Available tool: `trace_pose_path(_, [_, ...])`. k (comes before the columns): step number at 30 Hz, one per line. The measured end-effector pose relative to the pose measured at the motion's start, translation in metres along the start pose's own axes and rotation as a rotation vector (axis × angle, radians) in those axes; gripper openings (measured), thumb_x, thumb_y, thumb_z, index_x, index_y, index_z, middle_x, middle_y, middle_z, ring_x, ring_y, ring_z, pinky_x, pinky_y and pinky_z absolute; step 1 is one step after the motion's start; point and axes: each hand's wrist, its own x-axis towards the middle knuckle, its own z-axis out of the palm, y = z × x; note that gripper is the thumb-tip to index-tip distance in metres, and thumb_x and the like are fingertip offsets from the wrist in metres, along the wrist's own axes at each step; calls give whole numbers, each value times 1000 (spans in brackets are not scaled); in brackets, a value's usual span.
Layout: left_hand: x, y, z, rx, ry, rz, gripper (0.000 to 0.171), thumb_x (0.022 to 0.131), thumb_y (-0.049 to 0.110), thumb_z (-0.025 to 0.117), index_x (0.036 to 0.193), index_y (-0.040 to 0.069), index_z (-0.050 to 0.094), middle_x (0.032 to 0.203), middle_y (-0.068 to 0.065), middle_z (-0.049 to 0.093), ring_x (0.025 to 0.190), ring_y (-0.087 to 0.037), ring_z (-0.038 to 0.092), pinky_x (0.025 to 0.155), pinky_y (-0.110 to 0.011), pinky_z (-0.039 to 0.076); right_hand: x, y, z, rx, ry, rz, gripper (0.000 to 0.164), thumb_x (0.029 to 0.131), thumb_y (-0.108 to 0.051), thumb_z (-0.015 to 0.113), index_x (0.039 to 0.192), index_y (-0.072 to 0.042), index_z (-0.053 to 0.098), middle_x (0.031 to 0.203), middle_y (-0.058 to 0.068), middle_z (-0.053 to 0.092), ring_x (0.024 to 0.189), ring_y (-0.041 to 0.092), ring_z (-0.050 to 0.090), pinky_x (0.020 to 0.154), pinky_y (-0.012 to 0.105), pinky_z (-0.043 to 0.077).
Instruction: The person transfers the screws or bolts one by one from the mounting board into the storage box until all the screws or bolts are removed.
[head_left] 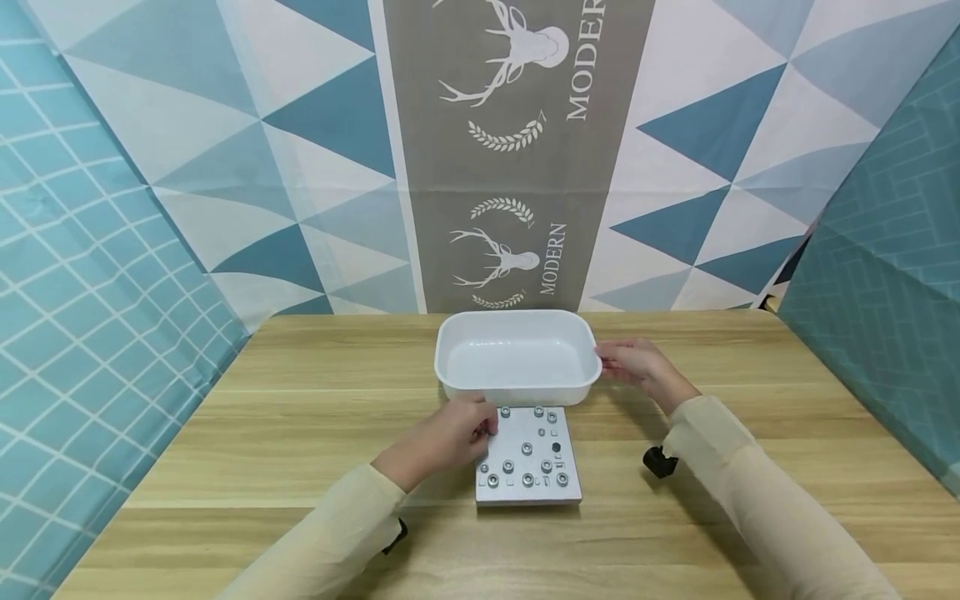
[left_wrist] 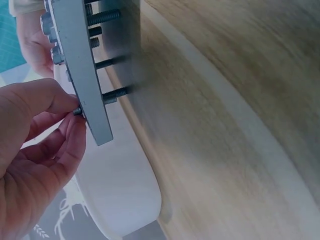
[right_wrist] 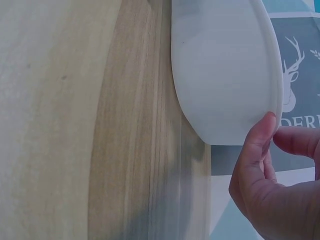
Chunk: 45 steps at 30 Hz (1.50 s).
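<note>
A silver metal plate (head_left: pixel 517 458), set with several socket-head screws (head_left: pixel 527 448), lies in front of a white plastic tub (head_left: pixel 517 393). At the plate's far left corner, my left hand (head_left: pixel 459 429) pinches a small screw (left_wrist: pixel 77 111) between thumb and fingertips. The left wrist view shows the plate edge-on, with threaded screw shanks (left_wrist: pixel 116 93) sticking out below it. My right hand (head_left: pixel 633 362) holds the tub's right rim between thumb and fingers, as the right wrist view also shows (right_wrist: pixel 280 185).
Both things stand on a wooden table (head_left: pixel 337 450), the tub near its back edge. A patterned cloth (head_left: pixel 517 167) hangs behind, and blue tiled sheets (head_left: pixel 90 275) line the sides. A black strap piece (head_left: pixel 660 462) shows at the right wrist.
</note>
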Motion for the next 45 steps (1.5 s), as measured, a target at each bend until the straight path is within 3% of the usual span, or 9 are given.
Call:
trace_pose_path(10, [1, -2, 1, -10, -5, 21, 9, 77, -4, 66, 83, 3, 65, 84, -6, 62, 74, -11, 57, 64, -14, 49, 0, 1, -3, -19, -23, -17, 51, 96, -15, 55, 136, 13, 41, 75, -9, 63, 69, 1, 61, 72, 15, 55])
trace_pose_path(19, [1, -2, -5, -49, -21, 15, 9, 77, -5, 65, 81, 3, 65, 83, -5, 63, 73, -10, 58, 64, -14, 49, 1, 0, -2, -24, -18, -4, 52, 96, -16, 56, 137, 12, 40, 76, -9, 63, 69, 1, 62, 77, 18, 56])
trace_pose_path(28, [3, -5, -8, -43, -6, 67, 6, 76, -3, 65, 79, 2, 64, 78, -6, 62, 70, -9, 54, 62, -15, 48, 4, 2, -2, -7, -42, -37, 51, 97, -12, 53, 137, 16, 38, 74, -9, 62, 68, 0, 60, 72, 15, 55])
trace_pose_path(36, [3, -4, -12, -51, 1, 56, 6, 75, -2, 64, 79, 3, 64, 78, -4, 61, 70, -9, 54, 63, -15, 48, 2, 3, -3, -35, -39, -33, 52, 97, -15, 53, 138, 13, 38, 80, -9, 61, 72, 0, 61, 80, 19, 56])
trace_pose_path(45, [3, -5, -16, -72, 21, 65, 8, 73, -4, 63, 78, 1, 63, 75, -7, 61, 69, -10, 53, 62, -15, 46, 2, 3, -3, -12, -61, -47, 52, 97, -13, 52, 138, 16, 37, 75, -11, 63, 69, -1, 61, 75, 16, 55])
